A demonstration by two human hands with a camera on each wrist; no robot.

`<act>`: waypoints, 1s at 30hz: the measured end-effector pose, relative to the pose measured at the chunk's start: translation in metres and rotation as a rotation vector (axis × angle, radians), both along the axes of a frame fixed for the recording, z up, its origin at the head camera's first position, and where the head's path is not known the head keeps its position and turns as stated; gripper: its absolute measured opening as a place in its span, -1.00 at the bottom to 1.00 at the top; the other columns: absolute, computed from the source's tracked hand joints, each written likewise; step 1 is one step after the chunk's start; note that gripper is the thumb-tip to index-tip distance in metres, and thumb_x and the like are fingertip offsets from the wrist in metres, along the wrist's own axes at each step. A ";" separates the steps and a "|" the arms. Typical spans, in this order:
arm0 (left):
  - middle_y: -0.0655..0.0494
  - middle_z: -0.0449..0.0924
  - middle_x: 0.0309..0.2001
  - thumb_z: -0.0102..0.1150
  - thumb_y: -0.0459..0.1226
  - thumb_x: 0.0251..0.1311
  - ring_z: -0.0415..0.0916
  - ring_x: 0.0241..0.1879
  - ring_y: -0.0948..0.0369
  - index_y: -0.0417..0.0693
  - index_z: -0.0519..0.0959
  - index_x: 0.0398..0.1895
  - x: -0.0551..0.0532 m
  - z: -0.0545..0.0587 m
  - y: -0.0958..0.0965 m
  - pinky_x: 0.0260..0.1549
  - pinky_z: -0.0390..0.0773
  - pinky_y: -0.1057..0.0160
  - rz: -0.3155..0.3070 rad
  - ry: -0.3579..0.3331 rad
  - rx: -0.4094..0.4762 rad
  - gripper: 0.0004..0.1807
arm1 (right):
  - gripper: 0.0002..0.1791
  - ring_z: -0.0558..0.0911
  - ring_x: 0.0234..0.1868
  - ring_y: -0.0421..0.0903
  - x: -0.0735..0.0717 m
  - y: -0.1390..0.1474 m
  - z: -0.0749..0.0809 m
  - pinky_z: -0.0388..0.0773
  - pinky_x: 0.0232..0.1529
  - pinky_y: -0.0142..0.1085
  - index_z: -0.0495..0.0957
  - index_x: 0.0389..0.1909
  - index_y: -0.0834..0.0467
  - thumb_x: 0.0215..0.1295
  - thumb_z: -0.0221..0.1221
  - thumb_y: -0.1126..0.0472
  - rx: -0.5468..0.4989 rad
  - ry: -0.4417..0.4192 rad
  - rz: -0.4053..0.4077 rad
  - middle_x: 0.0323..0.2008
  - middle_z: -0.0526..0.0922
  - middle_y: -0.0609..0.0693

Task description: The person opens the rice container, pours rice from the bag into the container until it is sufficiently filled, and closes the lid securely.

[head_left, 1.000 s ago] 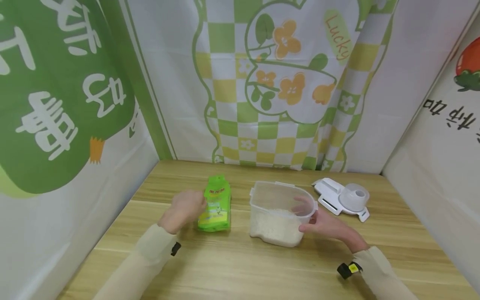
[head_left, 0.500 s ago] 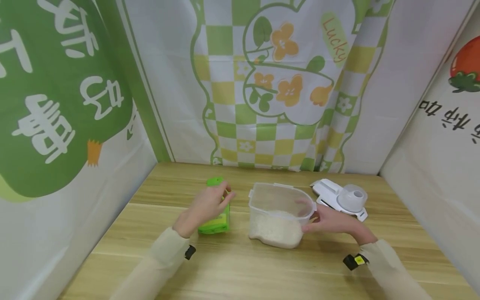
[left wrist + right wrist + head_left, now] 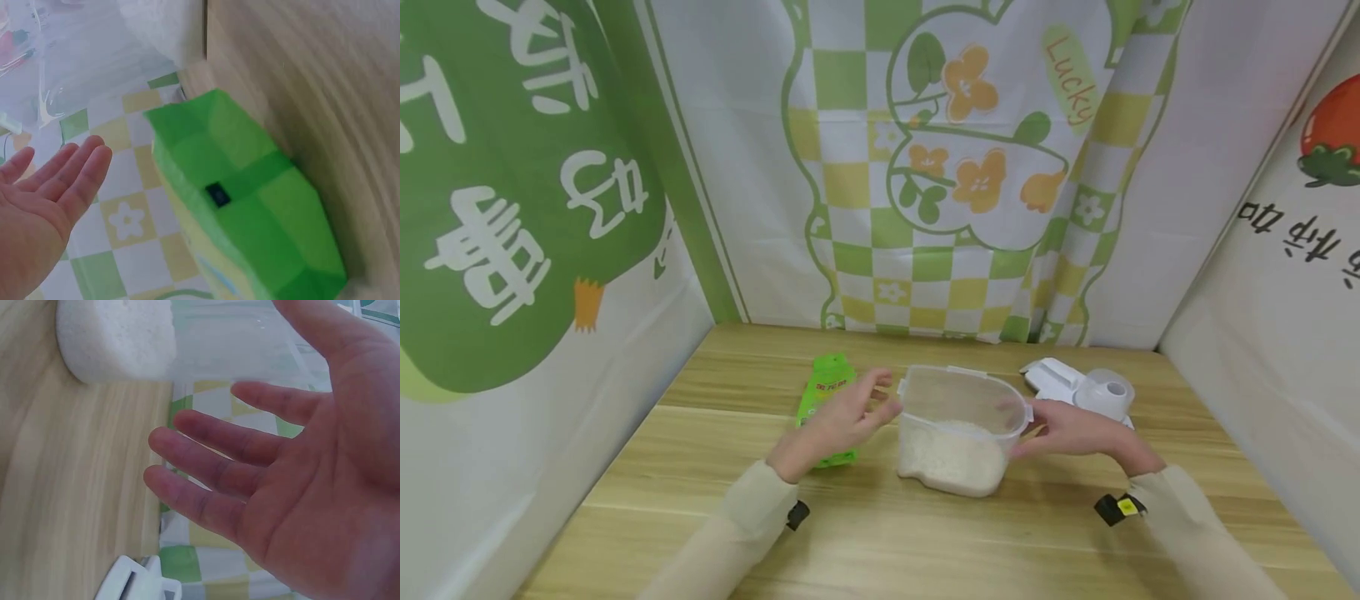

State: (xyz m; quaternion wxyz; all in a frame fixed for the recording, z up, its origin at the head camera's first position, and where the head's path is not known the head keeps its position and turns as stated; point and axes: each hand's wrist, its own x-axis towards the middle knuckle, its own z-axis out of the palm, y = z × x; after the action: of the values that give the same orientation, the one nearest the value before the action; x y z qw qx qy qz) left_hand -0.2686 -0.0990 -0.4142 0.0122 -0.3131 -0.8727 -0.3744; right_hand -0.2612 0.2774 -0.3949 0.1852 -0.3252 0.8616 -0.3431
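Observation:
A clear plastic container (image 3: 940, 390) stands on the table, its lower part filled with white grains (image 3: 955, 458) that look like rice. My left hand (image 3: 842, 421) hovers at its left rim, fingers spread and relaxed, palm towards it. Behind that hand a green packet (image 3: 829, 383) lies partly hidden; the left wrist view shows its green end (image 3: 250, 187) beside the bare palm. On the container's other side is my right hand (image 3: 1071, 429), fingertips right at the wall. In the right wrist view that palm holds nothing, its fingers loosely extended.
At the back right lies a white plastic piece (image 3: 1052, 379) with a translucent cup (image 3: 1105, 393) on it, partly behind the right hand. The wooden table (image 3: 880, 542) meets a patterned cloth (image 3: 940, 275) at the back and printed cloths at both sides.
My left hand has moved right across the green packet to the container's left rim, its fingers opening out. The right hand has eased slightly away from the container. Packet and container stay put.

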 end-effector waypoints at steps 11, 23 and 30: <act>-0.17 0.16 0.47 -0.01 0.37 0.16 0.34 0.36 -0.11 0.00 -0.12 0.56 -0.002 -0.015 0.013 0.31 0.38 -0.08 -0.065 -0.034 0.050 0.08 | -0.54 0.65 0.05 -0.06 -0.005 0.017 0.012 0.62 -0.02 -0.34 0.45 0.20 0.21 0.41 0.16 0.05 0.029 0.114 -0.048 0.06 0.64 0.17; -0.22 -0.19 0.57 0.09 0.45 -0.04 0.14 0.45 -0.16 0.21 -0.46 0.56 -0.003 -0.027 0.027 0.33 0.36 -0.08 -0.078 -0.200 0.137 0.31 | -0.58 0.63 0.06 0.07 -0.012 0.033 0.021 0.58 -0.04 -0.14 0.46 0.21 0.12 0.45 0.09 0.01 0.078 0.292 -0.299 0.06 0.65 0.11; -0.33 -0.25 0.55 0.10 0.45 -0.03 0.23 0.37 -0.29 0.19 -0.48 0.56 -0.002 -0.031 0.032 0.31 0.38 -0.11 -0.083 -0.237 0.149 0.32 | -0.54 0.63 0.05 0.14 -0.018 0.040 0.021 0.58 -0.02 -0.07 0.46 0.21 0.19 0.45 0.09 -0.01 0.095 0.329 -0.371 0.05 0.66 0.19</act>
State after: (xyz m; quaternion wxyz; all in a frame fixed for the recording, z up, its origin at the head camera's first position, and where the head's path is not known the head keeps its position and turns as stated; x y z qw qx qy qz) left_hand -0.2708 -0.0672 -0.4449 -0.0832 -0.3007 -0.8242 -0.4725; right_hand -0.2789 0.3178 -0.3737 -0.0086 -0.2036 0.9402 -0.2729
